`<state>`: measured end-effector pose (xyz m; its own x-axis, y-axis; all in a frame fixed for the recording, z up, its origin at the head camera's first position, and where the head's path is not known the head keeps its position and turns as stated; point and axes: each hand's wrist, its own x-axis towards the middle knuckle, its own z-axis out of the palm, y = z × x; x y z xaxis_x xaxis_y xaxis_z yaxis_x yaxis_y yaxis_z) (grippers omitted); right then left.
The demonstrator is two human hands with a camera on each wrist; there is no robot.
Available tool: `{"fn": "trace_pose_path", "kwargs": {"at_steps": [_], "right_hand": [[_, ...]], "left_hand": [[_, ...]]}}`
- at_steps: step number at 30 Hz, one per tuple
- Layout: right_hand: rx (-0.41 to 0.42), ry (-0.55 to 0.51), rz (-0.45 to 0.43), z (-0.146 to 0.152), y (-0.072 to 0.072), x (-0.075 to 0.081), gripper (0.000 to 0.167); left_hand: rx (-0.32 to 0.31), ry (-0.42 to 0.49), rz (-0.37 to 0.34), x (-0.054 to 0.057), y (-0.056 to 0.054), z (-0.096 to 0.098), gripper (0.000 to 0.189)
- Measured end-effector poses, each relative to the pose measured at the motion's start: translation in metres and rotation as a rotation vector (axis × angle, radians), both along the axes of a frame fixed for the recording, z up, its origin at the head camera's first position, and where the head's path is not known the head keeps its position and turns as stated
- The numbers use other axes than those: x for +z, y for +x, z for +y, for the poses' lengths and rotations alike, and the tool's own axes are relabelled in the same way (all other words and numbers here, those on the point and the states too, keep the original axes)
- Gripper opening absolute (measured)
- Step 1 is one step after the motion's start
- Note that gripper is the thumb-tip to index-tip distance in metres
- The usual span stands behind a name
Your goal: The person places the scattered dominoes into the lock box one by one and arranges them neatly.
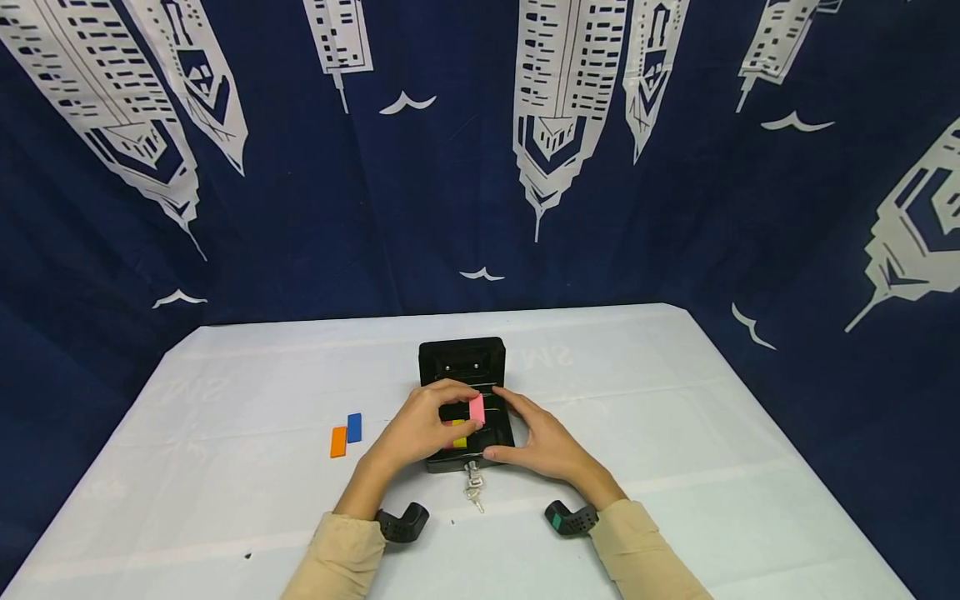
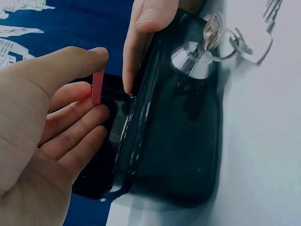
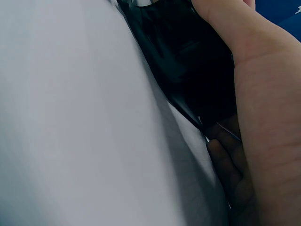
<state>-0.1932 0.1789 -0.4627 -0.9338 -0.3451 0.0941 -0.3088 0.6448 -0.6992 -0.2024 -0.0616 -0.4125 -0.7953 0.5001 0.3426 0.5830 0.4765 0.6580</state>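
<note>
My left hand [image 1: 424, 423] pinches a small pink block [image 1: 477, 408] between thumb and fingers, over the inside of a black cash box [image 1: 497, 429]. The pink block [image 2: 97, 86] is seen edge-on in the left wrist view. The box's lid [image 1: 462, 360] stands raised at the back. A yellow block [image 1: 459, 435] lies inside, with a bit of pink beside it, partly behind the left hand. My right hand [image 1: 549, 442] holds the box's right side, thumb at the front rim and fingers farther back. Keys [image 1: 474, 487] on a ring hang from the front lock [image 2: 194, 61].
An orange block [image 1: 338, 442] and a blue block [image 1: 355, 427] lie on the white-covered table [image 1: 225, 483], left of the box. A small dark speck [image 1: 247, 556] is near the front left. A dark blue patterned cloth [image 1: 420, 208] hangs behind the table.
</note>
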Motion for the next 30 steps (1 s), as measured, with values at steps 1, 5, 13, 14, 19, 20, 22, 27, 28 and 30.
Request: {"fn": "trace_pose_path", "kwargs": {"at_steps": [1,5,13,14,19,20,22,27,28,30], "right_hand": [[0.001,0.001,0.000,0.000,0.000,0.000,0.100],[0.007,0.000,0.001,0.000,0.000,0.001,0.100],[0.037,-0.023,0.016,0.001,-0.002,0.001,0.101],[0.041,-0.026,0.018,0.001,-0.002,0.001,0.101],[0.045,-0.033,0.016,0.002,-0.003,0.002,0.105],[0.045,-0.034,0.016,0.002,-0.003,0.001,0.106],[0.046,-0.037,0.015,0.002,-0.003,0.001,0.107],[0.050,-0.041,0.025,0.003,-0.003,0.000,0.107],[0.051,-0.041,0.026,0.003,-0.004,-0.001,0.107],[0.055,-0.042,0.029,0.003,-0.004,-0.001,0.107]], "left_hand": [[-0.002,-0.001,0.004,-0.001,0.000,0.001,0.039],[-0.006,-0.004,0.013,-0.005,-0.002,0.006,0.040],[0.009,-0.052,-0.003,-0.011,-0.001,0.014,0.043],[0.009,-0.058,-0.003,-0.012,-0.002,0.015,0.043],[0.009,-0.080,-0.005,-0.017,-0.003,0.021,0.044],[0.012,-0.085,-0.012,-0.017,-0.003,0.022,0.044],[0.014,-0.089,-0.021,-0.018,-0.003,0.024,0.043],[0.001,-0.102,-0.022,-0.018,-0.003,0.030,0.043],[-0.003,-0.108,-0.020,-0.018,-0.003,0.031,0.043],[-0.004,-0.119,-0.018,-0.018,-0.003,0.032,0.043]]}}
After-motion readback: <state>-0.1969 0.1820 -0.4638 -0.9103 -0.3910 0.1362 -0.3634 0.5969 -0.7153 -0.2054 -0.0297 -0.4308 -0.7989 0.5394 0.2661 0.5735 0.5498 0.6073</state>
